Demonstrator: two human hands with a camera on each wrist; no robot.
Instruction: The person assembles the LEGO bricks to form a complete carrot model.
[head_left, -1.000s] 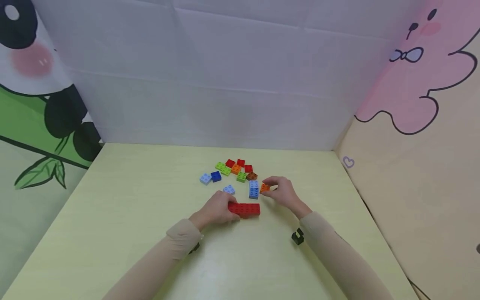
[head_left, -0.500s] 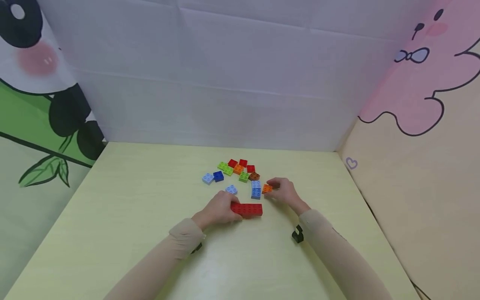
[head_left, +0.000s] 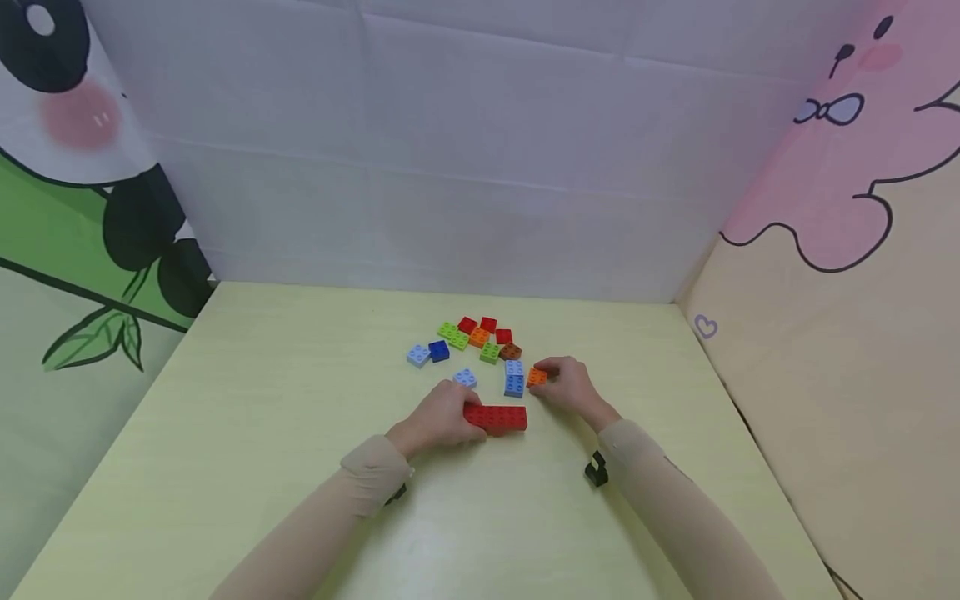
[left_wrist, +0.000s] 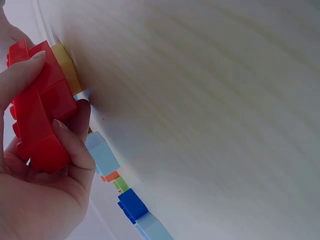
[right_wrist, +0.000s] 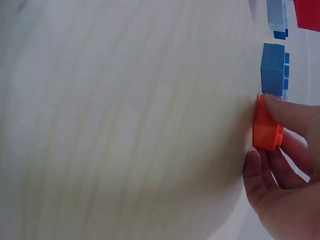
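My left hand (head_left: 442,414) grips a long red block (head_left: 497,418) by its left end, with fingers behind and thumb in front. The left wrist view shows that the red block (left_wrist: 42,107) is stepped, and a yellow block (left_wrist: 67,68) sits against its table side. My right hand (head_left: 573,387) pinches a small orange brick (head_left: 537,377) at the table. Just left of it stands a light blue stack (head_left: 513,379); the right wrist view shows the orange brick (right_wrist: 266,125) close beside a blue block (right_wrist: 273,69).
Behind the hands lie loose bricks: a light blue one (head_left: 465,378), another light blue one (head_left: 418,356), a dark blue one (head_left: 439,351), a brown one (head_left: 511,352), and several green, red and orange ones. A pale wall (head_left: 420,225) closes off the table's back.
The head view has shifted slightly, so everything appears a little further right. My right fingers have drawn back slightly along the orange brick. The left hand keeps its grip on the red block.
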